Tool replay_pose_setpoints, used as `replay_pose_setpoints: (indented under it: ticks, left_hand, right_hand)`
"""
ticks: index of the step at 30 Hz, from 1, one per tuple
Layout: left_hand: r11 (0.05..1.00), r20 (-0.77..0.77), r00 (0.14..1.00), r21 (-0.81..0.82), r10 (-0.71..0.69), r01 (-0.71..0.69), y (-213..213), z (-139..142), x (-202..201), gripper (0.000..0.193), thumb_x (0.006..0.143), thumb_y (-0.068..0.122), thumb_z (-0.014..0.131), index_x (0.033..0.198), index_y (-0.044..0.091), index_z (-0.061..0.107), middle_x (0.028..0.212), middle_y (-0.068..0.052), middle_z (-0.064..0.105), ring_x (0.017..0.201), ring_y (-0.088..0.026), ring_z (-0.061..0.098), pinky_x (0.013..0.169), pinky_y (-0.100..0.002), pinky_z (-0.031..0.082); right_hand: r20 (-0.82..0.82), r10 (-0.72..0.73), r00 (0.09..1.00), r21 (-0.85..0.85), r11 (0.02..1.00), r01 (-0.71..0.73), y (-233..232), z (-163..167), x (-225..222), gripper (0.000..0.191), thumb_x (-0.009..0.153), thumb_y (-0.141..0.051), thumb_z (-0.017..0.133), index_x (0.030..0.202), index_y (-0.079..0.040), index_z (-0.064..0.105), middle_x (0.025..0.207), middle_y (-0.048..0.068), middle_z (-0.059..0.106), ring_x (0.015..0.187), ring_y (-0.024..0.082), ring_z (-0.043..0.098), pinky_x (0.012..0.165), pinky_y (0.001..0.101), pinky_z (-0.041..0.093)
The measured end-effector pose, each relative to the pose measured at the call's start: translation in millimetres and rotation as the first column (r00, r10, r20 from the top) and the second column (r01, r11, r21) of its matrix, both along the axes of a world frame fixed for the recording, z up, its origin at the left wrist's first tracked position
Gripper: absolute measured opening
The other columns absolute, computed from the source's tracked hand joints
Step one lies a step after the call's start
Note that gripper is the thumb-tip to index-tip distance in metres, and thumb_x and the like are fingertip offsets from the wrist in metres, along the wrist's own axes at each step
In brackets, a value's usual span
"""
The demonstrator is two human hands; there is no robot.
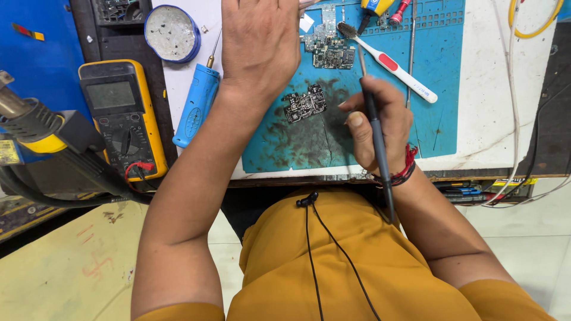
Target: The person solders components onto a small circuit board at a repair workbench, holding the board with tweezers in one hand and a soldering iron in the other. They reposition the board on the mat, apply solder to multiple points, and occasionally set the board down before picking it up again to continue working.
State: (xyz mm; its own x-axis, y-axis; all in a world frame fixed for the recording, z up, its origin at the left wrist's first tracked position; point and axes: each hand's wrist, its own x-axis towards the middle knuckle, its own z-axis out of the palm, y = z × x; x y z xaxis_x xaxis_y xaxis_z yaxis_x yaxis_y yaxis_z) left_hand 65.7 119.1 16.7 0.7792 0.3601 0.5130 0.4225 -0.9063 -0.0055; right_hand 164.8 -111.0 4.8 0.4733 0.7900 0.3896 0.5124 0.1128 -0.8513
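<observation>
The right hand (380,122) had its fingers clamped on a thin black tool (376,139). The small circuit board (305,103) lay at its nine o'clock, unheld on the blue mat (440,89); a push could slide it. The left hand (260,41) lay flat, fingers' ends out of view.

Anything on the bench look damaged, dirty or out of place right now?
The blue work mat is blackened with dark residue around the small circuit board, and the toothbrush bristles look dirty. Nothing appears spilled or toppled.
</observation>
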Motion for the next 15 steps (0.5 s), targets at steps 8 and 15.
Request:
replay_pose_setpoints:
  ticks: [8,15]
  left_hand:
    - [0.999,-0.017,0.999,0.009,-0.03,0.03,-3,3,-3,0.013,0.096,0.012,0.055,0.107,0.007,0.06,0.101,-0.011,0.061,0.1,-0.03,0.057,0.089,-0.045,0.039]
    - [0.998,-0.018,0.999,0.053,-0.029,0.029,1,-4,2,0.014,0.095,0.01,0.055,0.108,0.009,0.061,0.097,-0.009,0.06,0.094,-0.027,0.057,0.084,-0.043,0.039]
  right_hand:
    - [0.033,-0.039,0.999,-0.096,0.995,0.042,-3,2,-1,0.011,0.102,-0.006,0.075,0.106,-0.001,0.067,0.081,0.005,0.067,0.062,0.009,0.061,0.056,0.0239,0.045]
    - [0.057,-0.002,0.998,-0.134,0.991,0.01,2,6,0,0.01,0.093,-0.004,0.076,0.094,-0.001,0.067,0.066,0.002,0.057,0.057,0.01,0.055,0.055,0.0267,0.04]
